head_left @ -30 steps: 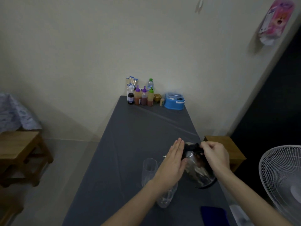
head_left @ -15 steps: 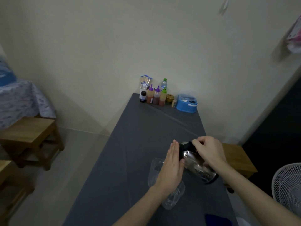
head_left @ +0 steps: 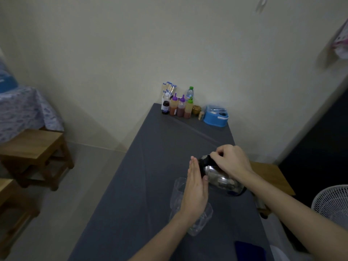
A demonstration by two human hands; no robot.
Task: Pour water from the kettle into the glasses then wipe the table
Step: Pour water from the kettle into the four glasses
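A steel kettle with a black lid is tipped to the left above the grey table. My right hand grips its black handle at the top. My left hand is flat with straight fingers pressed against the kettle's lid end. Two clear glasses stand under my left hand: a tall one behind it and a second glass nearer to me, partly hidden by my wrist. A dark blue cloth lies at the table's near right edge.
Sauce bottles, a cup of sticks and a blue container stand at the table's far end by the wall. Wooden stools are on the left, another on the right, beside a white fan.
The kettle has tipped further to the left over the glasses, with my left hand staying flat on its lid end. My view has shifted left.
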